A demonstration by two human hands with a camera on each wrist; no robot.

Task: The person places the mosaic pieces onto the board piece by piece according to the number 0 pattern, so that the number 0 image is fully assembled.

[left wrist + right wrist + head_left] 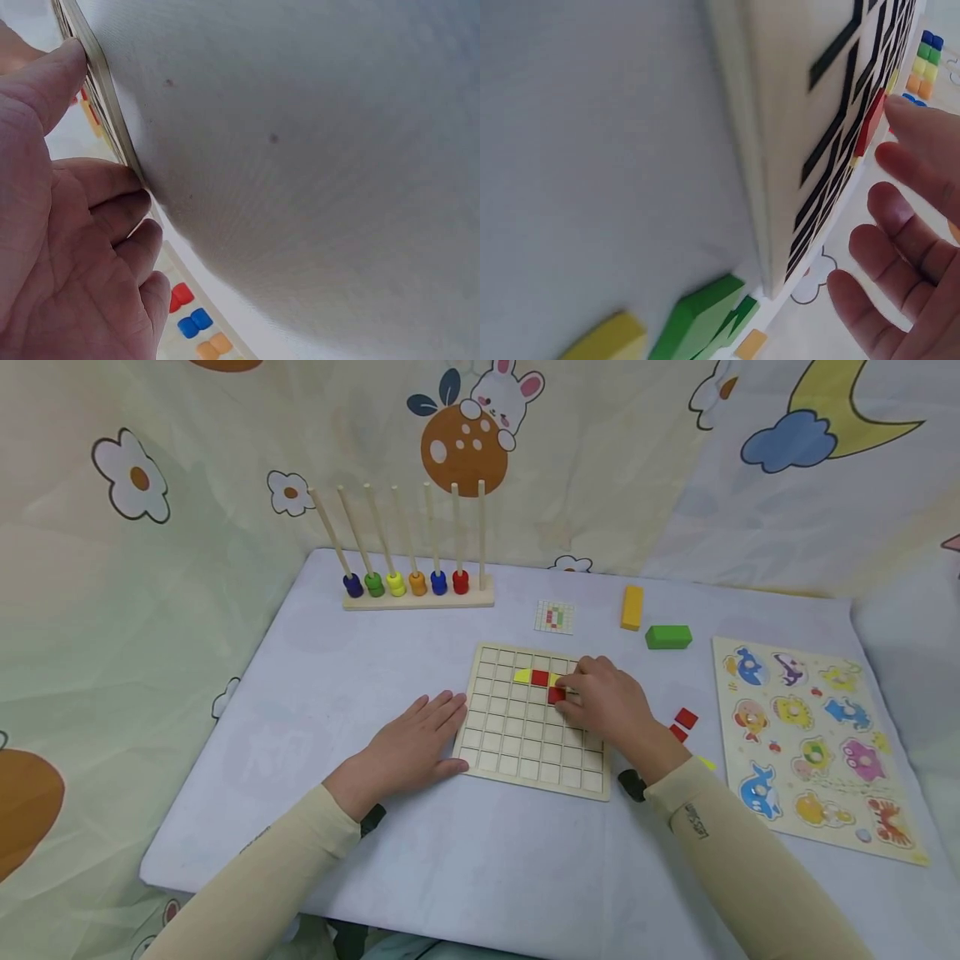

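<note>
A gridded wooden board (532, 777) lies on the table, with a red square (540, 677) between yellow pieces (522, 676) near its top. Just below, my right hand (611, 706) has thumb and a fingertip at opposite edges of another red square (556, 695), pinching it on the grid; this red piece (870, 124) also shows at the fingertips in the right wrist view. My left hand (416, 743) lies flat, fingers extended, its fingertips and thumb touching the board's left edge. In the left wrist view the thumb and fingers of that hand (82, 210) meet the board's side.
Behind the board are a peg rack (420, 602) with coloured beads and a small pattern card (554, 617). A yellow block (632, 608) and green block (668, 637) stand back right. Loose red squares (686, 718) lie beside my right forearm, left of an animal puzzle board (817, 752).
</note>
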